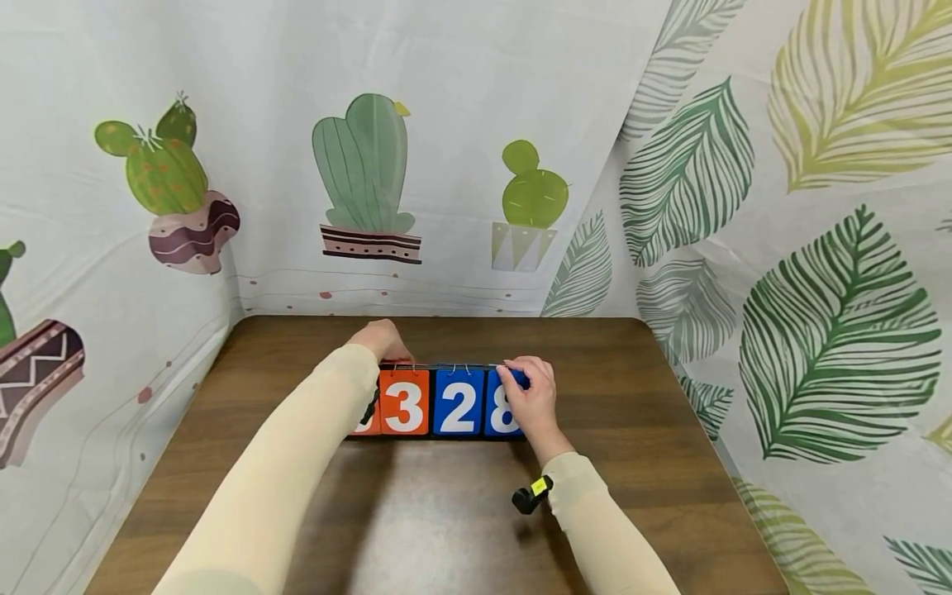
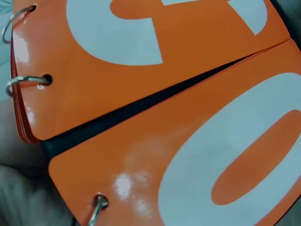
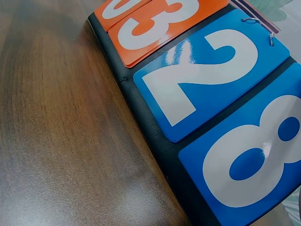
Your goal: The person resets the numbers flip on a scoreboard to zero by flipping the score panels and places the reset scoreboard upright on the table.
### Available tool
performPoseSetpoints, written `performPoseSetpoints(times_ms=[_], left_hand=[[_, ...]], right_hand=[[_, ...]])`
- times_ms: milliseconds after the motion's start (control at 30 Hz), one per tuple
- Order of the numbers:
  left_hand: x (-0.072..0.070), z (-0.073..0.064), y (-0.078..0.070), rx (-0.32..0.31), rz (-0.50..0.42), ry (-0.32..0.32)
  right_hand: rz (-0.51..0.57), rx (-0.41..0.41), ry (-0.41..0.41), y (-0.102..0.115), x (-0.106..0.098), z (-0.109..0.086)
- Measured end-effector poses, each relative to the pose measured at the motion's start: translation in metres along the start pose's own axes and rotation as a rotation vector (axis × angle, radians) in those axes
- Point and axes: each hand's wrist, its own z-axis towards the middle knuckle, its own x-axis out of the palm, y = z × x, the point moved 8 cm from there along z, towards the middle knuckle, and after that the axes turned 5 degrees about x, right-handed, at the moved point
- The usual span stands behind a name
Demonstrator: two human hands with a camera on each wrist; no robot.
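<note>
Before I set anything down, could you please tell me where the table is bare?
The table looks bare right of the right hand, and in front of the flip scoreboard between the sleeves. Both scoreboard ends are crowded, the left hand occupying one.

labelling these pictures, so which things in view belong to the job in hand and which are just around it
Part of the job:
- flip scoreboard, with orange cards and blue cards
- left hand, at its top left
- right hand, gripping its top right

Just around:
- table underneath
- cactus cloth
- leaf cloth
- wrist camera
</note>
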Motion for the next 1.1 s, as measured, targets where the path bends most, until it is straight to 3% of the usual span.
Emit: performPoseSetpoints(times_ms=[167, 367, 567, 667, 800, 900, 1100], left_hand=[[0.0, 0.005, 0.008, -0.011, -0.063, 0.005], [0.002, 0.019, 0.019, -0.027, -0.264, 0.006], [-0.004, 0.023, 0.026, -0.02, -0.385, -0.018], [-0.005, 0.023, 0.028, -0.021, -0.5, -0.019], [-0.006, 0.021, 0.026, 0.006, -0.679, 0.022], [-0.008, 0.02, 0.021, 0.038, -0.757, 0.05], [-0.018, 0.016, 0.017, 0.091, -0.874, 0.016]], right_hand=[[0.002, 0.011, 0.003, -0.001, 0.0, 0.0], [-0.009, 0.0, -0.003, -0.001, 0.0, 0.0], [-0.011, -0.003, -0.005, 0.0, -0.001, 0.0], [-0.009, 0.002, -0.003, -0.001, 0.0, 0.0], [-0.007, 0.003, -0.006, -0.001, -0.001, 0.0], [-0.007, 0.001, -0.01, -0.001, -0.001, 0.0], [-0.007, -0.011, -0.006, 0.0, 0.0, 0.0]])
